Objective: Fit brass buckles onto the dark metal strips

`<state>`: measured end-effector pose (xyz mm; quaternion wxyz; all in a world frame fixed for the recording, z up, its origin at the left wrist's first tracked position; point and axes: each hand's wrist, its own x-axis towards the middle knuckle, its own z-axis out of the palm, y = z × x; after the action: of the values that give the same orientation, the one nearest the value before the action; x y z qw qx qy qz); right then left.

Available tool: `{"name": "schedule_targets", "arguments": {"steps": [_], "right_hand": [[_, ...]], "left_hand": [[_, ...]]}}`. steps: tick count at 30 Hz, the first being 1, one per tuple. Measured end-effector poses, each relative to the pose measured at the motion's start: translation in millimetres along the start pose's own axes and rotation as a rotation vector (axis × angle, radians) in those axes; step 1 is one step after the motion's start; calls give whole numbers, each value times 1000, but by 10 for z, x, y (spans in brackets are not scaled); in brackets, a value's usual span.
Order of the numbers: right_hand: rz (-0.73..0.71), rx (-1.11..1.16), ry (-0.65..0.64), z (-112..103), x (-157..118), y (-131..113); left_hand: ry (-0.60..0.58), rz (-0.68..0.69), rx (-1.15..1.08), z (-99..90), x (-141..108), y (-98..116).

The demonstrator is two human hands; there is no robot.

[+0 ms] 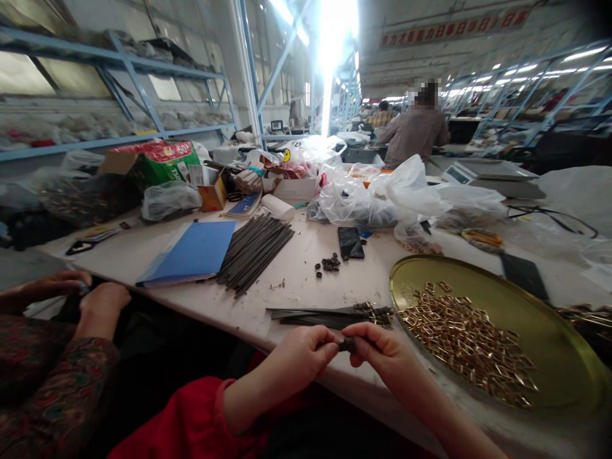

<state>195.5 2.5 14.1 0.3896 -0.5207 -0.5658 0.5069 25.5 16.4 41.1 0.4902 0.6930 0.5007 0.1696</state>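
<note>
My left hand (301, 354) and my right hand (380, 350) meet over the table's front edge, fingertips pinched. Between them is a small dark strap piece (346, 345), held from both sides; most of it is hidden by my fingers. Just beyond lies a bundle of dark straps (315, 316), with gold metal buckles (370, 311) at its right end. To the right of my right hand, a round gold tray (540, 325) carries a heap of gold rectangular buckles (471, 344).
More dark strips (258, 252) lie beside a blue folder (191, 252). Small dark loops (329, 262) sit near a black phone (350, 243). Plastic bags (396, 191) line the back. At left, a co-worker's hands (102, 303) are close to the table edge.
</note>
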Motion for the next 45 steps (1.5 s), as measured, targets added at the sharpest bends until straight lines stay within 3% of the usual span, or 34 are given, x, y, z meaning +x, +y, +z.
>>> {"name": "schedule_targets", "arguments": {"steps": [4,8,16,21,23,27,30,33,40,45], "right_hand": [[-149,-234,57,15,-43,3],[-230,-247,81,37,-85,41],[-82,32,235,204,-53,266],[-121,39,338,283,-85,313],[-81,110,314,273,-92,298],[192,441,223,279,-73,296],[306,723,30,327,-86,287],[314,816,-103,374,-130,259],[170,431,197,400,-254,254],[186,493,257,379,-304,140]], "left_hand": [[14,-6,12,64,0,14],[16,-1,-45,114,11,-2],[78,52,-141,286,31,-94],[76,25,-186,303,50,-128],[42,18,-179,263,40,-106],[-44,60,-126,169,0,-48],[-71,87,-140,122,-10,-37],[-74,89,-171,116,2,-64],[10,-18,-62,191,15,-163],[67,36,-108,214,-111,-140]]}}
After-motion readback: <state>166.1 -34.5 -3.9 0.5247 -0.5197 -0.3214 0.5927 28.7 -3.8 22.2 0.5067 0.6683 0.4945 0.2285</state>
